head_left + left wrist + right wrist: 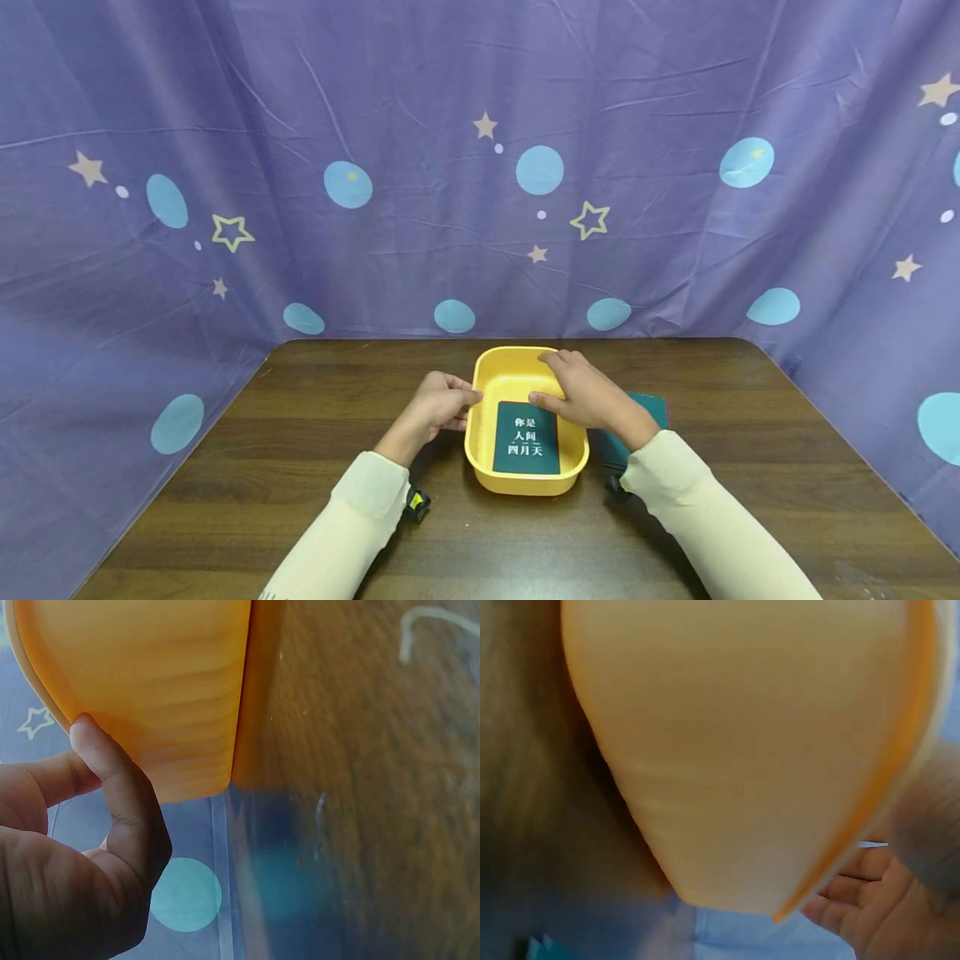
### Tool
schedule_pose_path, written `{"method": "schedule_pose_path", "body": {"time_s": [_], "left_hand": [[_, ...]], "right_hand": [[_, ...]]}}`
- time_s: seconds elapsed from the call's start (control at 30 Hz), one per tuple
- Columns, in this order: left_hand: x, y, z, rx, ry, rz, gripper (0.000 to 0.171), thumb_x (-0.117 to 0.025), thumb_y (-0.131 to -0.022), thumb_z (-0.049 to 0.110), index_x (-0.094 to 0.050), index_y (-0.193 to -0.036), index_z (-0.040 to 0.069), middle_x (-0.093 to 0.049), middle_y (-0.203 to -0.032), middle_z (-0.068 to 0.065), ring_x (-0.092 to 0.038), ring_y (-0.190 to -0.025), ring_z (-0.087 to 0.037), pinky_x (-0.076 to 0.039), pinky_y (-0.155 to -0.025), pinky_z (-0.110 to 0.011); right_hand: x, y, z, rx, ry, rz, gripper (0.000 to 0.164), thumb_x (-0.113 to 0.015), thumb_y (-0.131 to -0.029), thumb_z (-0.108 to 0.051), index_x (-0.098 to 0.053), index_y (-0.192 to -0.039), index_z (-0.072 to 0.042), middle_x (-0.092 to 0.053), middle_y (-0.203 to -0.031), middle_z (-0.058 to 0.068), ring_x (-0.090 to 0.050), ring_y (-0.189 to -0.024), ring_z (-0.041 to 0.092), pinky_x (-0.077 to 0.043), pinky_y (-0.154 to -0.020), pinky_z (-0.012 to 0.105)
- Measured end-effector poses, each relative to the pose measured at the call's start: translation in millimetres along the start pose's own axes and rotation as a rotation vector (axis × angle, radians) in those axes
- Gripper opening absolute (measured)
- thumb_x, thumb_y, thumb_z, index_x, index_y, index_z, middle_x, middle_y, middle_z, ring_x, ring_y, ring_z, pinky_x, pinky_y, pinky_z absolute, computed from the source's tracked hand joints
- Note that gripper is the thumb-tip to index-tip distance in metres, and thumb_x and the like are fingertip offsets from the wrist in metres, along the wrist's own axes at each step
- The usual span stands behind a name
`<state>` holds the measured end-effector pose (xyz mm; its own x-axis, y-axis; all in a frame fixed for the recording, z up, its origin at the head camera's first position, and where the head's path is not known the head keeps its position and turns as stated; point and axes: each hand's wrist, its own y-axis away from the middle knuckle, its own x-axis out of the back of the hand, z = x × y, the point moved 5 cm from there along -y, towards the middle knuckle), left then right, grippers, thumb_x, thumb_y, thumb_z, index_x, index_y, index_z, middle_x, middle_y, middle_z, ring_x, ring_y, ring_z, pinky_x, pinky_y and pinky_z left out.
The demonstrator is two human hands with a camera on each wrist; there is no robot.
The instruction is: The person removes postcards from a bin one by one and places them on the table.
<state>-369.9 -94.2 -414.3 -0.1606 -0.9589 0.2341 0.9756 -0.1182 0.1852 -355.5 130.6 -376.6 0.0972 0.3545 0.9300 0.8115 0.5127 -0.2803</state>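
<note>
At the left, a cream long sleeve (341, 525) reaches in behind the left hand (438, 406), and a small black object with a yellow-green patch (417, 504) shows beside its cuff, on the wrist side of those fingers. The left hand's thumb and fingers pinch the left rim of a yellow, rounded rectangular tub (525, 486), which stands on the brown wood-grain table (495, 550) between the two hands. Inside the tub, nearer the person than the right thumb's tip, lies a dark green rectangular book with white Chinese characters and a thin red edge (527, 461). The right hand (581, 393) reaches across the tub's right rim, its fingers loosely extended over the interior and grasping nothing; whether the thumb touches the book cannot be told. Right of those fingers, partly under the forearm, a second dark green flat item (651, 407) rests on the table. Beyond all the fingertips hangs a purple fabric curtain with blue spots and stars (420, 108).
</note>
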Motion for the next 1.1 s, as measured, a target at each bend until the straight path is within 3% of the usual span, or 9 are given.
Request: {"method": "schedule_pose_path", "body": {"time_s": [0.17,0.43,0.57,0.8,0.93,1.1], "left_hand": [[0.4,-0.5,-0.6,-0.008,-0.001,-0.001,0.013,-0.068,-0.088,0.007,-0.065,-0.094,-0.005,-0.064,-0.081,-0.020,-0.056,-0.051,-0.012,-0.056,-0.048,-0.025],[0.5,0.6,0.7,-0.009,0.005,-0.012,0.014,-0.068,-0.088,0.006,-0.065,-0.095,-0.005,-0.064,-0.081,-0.018,-0.057,-0.053,-0.012,-0.057,-0.050,-0.025],[0.3,1.8,1.0,-0.006,0.006,-0.015,0.015,-0.068,-0.088,0.006,-0.064,-0.096,-0.006,-0.064,-0.077,-0.015,-0.057,-0.052,-0.012,-0.058,-0.050,-0.026],[-0.3,0.9,0.6,-0.006,-0.003,-0.004,0.014,-0.068,-0.088,0.007,-0.064,-0.095,-0.005,-0.063,-0.077,-0.015,-0.056,-0.051,-0.011,-0.057,-0.048,-0.025],[-0.3,0.8,0.3,-0.005,0.002,-0.010,0.014,-0.068,-0.088,0.006,-0.064,-0.095,-0.005,-0.063,-0.077,-0.016,-0.055,-0.051,-0.011,-0.056,-0.048,-0.024],[-0.9,0.3,0.0,0.001,0.006,-0.016,0.014,-0.067,-0.088,0.006,-0.064,-0.094,-0.005,-0.063,-0.075,-0.014,-0.056,-0.051,-0.011,-0.056,-0.048,-0.024]], "right_hand": [[-13,-2,-8,0.027,0.017,-0.062,0.073,-0.061,-0.092,-0.051,-0.044,-0.141,0.001,-0.050,-0.136,0.018,-0.046,-0.125,0.029,-0.042,-0.104,0.043],[-28,0,-16,0.009,0.081,-0.179,0.084,-0.063,-0.085,-0.063,-0.045,-0.143,-0.005,-0.056,-0.134,0.009,-0.053,-0.118,0.022,-0.045,-0.102,0.040],[-32,1,-18,0.015,0.151,-0.216,0.091,-0.061,-0.080,-0.072,-0.047,-0.143,-0.007,-0.059,-0.130,0.005,-0.056,-0.113,0.021,-0.046,-0.100,0.041],[-37,3,-21,0.010,0.236,-0.284,0.110,-0.056,-0.067,-0.087,-0.045,-0.145,-0.011,-0.065,-0.119,0.004,-0.058,-0.108,0.018,-0.036,-0.105,0.046],[-39,4,-21,0.016,0.277,-0.329,0.114,-0.057,-0.062,-0.089,-0.043,-0.146,-0.013,-0.067,-0.114,0.002,-0.060,-0.104,0.018,-0.034,-0.104,0.045],[-40,4,-21,0.014,0.296,-0.346,0.115,-0.058,-0.059,-0.089,-0.044,-0.146,-0.015,-0.065,-0.121,0.000,-0.058,-0.107,0.018,-0.036,-0.101,0.043]]}}
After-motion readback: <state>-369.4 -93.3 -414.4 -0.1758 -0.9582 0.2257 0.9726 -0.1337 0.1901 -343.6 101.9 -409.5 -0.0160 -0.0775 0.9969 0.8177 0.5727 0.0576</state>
